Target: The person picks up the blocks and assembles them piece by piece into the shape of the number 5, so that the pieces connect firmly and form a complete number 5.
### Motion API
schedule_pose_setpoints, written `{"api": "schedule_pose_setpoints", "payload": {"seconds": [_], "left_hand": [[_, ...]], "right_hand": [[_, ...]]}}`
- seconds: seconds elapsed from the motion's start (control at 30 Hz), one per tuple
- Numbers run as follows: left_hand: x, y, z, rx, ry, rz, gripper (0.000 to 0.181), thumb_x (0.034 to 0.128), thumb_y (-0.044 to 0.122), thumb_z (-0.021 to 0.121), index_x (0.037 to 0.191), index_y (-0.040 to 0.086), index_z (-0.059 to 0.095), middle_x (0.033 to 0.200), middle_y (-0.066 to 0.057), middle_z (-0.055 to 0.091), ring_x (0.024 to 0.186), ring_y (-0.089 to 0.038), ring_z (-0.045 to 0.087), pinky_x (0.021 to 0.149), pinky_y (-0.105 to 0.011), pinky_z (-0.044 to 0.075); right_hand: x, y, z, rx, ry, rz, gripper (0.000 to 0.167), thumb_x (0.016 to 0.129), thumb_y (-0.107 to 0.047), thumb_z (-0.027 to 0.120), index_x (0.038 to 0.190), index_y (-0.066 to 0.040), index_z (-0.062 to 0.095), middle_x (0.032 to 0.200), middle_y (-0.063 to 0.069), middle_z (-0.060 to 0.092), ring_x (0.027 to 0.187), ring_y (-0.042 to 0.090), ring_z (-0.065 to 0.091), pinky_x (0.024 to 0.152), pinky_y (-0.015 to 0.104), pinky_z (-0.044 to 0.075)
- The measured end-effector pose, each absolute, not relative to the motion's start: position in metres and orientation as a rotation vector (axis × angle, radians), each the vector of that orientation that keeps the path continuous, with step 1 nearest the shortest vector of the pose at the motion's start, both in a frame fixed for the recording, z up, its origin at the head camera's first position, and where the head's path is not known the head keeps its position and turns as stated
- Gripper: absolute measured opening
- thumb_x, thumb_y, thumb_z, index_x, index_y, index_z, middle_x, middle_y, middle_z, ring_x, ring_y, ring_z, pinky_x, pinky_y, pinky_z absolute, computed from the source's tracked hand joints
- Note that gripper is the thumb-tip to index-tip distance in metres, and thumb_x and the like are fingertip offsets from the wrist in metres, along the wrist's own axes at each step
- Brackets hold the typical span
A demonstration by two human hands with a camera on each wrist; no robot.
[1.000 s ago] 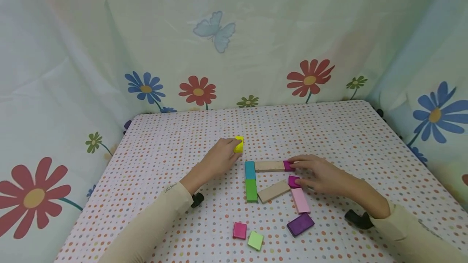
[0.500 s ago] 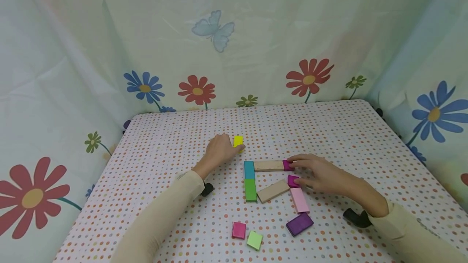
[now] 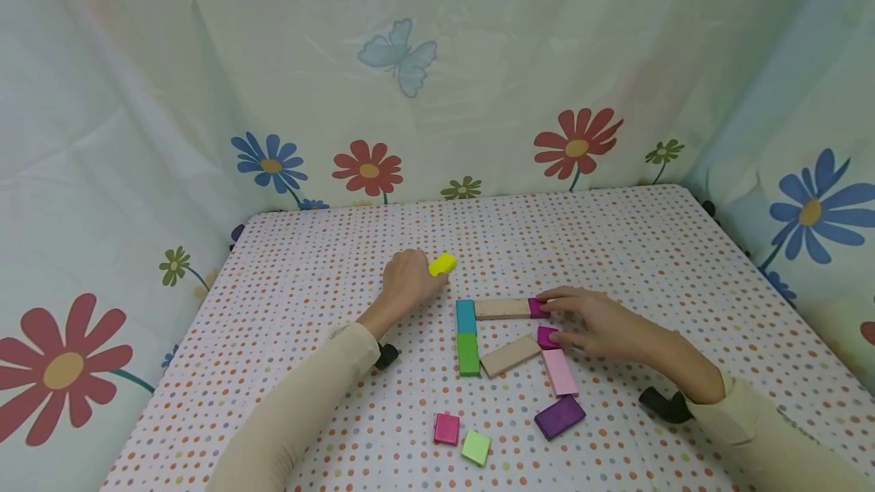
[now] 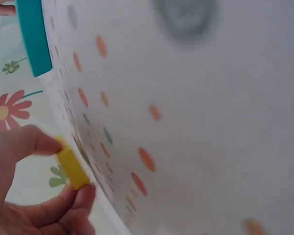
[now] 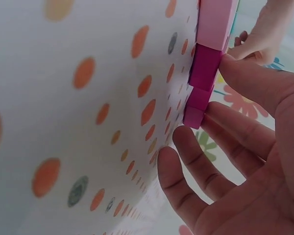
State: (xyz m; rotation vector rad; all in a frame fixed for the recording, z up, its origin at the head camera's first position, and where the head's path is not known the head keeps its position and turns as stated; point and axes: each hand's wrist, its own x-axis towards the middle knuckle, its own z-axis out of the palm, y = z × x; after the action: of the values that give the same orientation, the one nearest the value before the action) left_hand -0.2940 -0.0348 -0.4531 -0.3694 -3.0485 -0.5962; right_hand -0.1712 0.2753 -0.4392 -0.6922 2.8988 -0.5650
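Observation:
My left hand pinches a small yellow block between thumb and fingertips, as the left wrist view shows. To the right, my right hand has its fingers spread. Its thumb touches one magenta block and its index finger touches another magenta block behind it. A plain wooden plank runs from the far magenta block to a teal block. A green block lines up in front of the teal one. A pink block adjoins the nearer magenta block.
A second wooden plank lies slanted inside the arrangement. Nearer the front lie a purple block, a dark pink block and a light green block. The dotted tabletop meets a flowered curtain behind.
My left hand shifted its hold on the yellow block, its thumb coming round to the near side. The block has turned to lie slanted. My right hand stays in place.

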Motion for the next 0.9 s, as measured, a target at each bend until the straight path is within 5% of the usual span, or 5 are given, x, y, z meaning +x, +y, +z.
{"api": "schedule_pose_setpoints", "payload": {"seconds": [0.17,0.4,0.9], "left_hand": [[-0.288,-0.043,-0.446,-0.37,-2.957,-0.721,0.038,0.0921,0.038,0.078,0.073,0.007,0.067,0.064,-0.002,0.052,0.058,-0.016,0.046,0.055,-0.024,0.034],[-0.252,-0.045,-0.433,-0.584,-2.813,-0.83,0.033,0.0909,0.032,0.079,0.103,0.002,0.078,0.093,-0.009,0.074,0.076,-0.017,0.059,0.064,-0.025,0.047],[-0.154,-0.026,-0.419,-1.104,-2.843,-0.643,0.034,0.0899,0.041,0.08,0.111,0.015,0.082,0.106,0.003,0.077,0.092,-0.009,0.058,0.074,-0.016,0.045]], "right_hand": [[-0.173,0.273,-0.437,-0.68,2.898,-0.572,0.047,0.095,-0.026,0.08,0.136,-0.005,0.07,0.15,0.014,0.061,0.137,0.041,0.059,0.102,0.056,0.057],[-0.171,0.273,-0.439,-0.669,2.905,-0.575,0.046,0.095,-0.023,0.081,0.135,-0.003,0.07,0.149,0.015,0.061,0.136,0.041,0.061,0.101,0.053,0.058],[-0.17,0.271,-0.439,-0.622,2.89,-0.609,0.048,0.093,-0.022,0.082,0.136,-0.005,0.07,0.152,0.015,0.06,0.132,0.037,0.063,0.101,0.052,0.059]]}}
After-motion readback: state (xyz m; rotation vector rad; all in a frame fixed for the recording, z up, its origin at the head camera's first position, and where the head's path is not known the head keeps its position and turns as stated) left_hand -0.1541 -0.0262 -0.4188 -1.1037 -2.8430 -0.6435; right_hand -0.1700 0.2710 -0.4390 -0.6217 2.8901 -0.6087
